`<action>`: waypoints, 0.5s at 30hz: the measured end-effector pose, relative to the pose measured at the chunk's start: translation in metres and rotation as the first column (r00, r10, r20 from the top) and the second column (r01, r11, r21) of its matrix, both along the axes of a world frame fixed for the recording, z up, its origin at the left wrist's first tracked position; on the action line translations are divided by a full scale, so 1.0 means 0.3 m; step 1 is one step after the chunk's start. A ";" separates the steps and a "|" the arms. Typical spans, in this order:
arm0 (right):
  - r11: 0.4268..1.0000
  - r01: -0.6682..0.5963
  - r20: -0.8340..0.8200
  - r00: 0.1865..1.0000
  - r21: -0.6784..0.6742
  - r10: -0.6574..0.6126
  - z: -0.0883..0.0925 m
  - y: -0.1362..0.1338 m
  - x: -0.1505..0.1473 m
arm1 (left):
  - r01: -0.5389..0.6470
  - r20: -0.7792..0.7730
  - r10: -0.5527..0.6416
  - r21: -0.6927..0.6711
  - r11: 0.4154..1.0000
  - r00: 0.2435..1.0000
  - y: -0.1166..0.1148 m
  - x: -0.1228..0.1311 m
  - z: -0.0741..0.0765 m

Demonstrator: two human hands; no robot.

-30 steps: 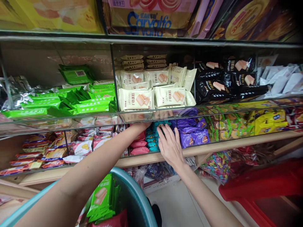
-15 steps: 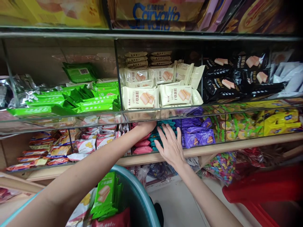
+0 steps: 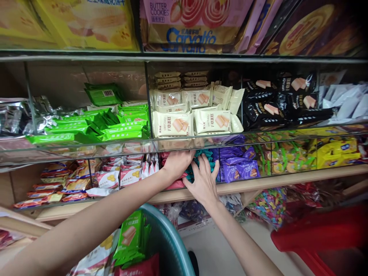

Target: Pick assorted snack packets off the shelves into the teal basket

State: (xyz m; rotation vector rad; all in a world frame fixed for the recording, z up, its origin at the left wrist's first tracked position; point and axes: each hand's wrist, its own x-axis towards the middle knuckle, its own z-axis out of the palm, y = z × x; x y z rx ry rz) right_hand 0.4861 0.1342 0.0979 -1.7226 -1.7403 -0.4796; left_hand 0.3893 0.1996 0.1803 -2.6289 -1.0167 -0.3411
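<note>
Both hands reach into the lower glass shelf compartment. My left hand (image 3: 176,163) lies over the pink snack packets (image 3: 175,184), its fingers curled down behind the glass edge and partly hidden. My right hand (image 3: 202,180) rests with its fingers spread on the teal snack packets (image 3: 205,155). Purple packets (image 3: 237,163) lie just to the right of that hand. A teal basket (image 3: 169,237) sits below my left forearm, and it holds green wafer packets (image 3: 130,237) and a red packet.
The upper glass shelf (image 3: 184,140) carries green packets (image 3: 94,126), cream cake packets (image 3: 191,120) and black packets (image 3: 276,105). Cookie boxes (image 3: 186,25) stand on top. A red plastic thing (image 3: 324,234) is at the lower right. Bags of colourful candy (image 3: 267,203) hang below the wooden ledge.
My left hand has pulled back from deep in the compartment and now shows over the pink packets. My right hand has slid slightly left onto the teal packets.
</note>
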 end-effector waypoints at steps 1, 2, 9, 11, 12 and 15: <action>1.000 -0.001 0.000 1.000 -0.005 0.001 0.002 -0.001 -0.001 | 0.020 -0.018 -0.020 0.019 1.000 1.000 -0.019 -0.015 -0.001; 1.000 -0.002 0.001 1.000 -0.013 0.002 0.003 -0.003 -0.001 | 0.041 -0.030 -0.040 0.037 0.999 0.999 -0.036 -0.029 -0.002; 0.998 -0.057 -0.011 0.998 0.038 0.058 -0.011 -0.004 0.000 | 0.197 -0.043 -0.194 0.058 0.979 0.980 -0.168 -0.157 -0.003; 0.996 -0.083 -0.031 0.996 0.042 0.084 -0.011 -0.004 0.001 | 0.246 0.007 -0.245 -0.021 0.969 0.969 -0.210 -0.206 -0.003; 0.995 -0.097 -0.035 0.995 0.027 0.097 -0.007 -0.004 0.002 | 0.252 0.039 -0.249 -0.082 0.964 0.968 -0.228 -0.230 -0.002; 0.985 -0.167 -0.004 0.986 -0.046 0.167 0.010 -0.005 0.005 | 0.256 0.170 -0.210 -0.325 0.910 0.963 -0.271 -0.294 0.000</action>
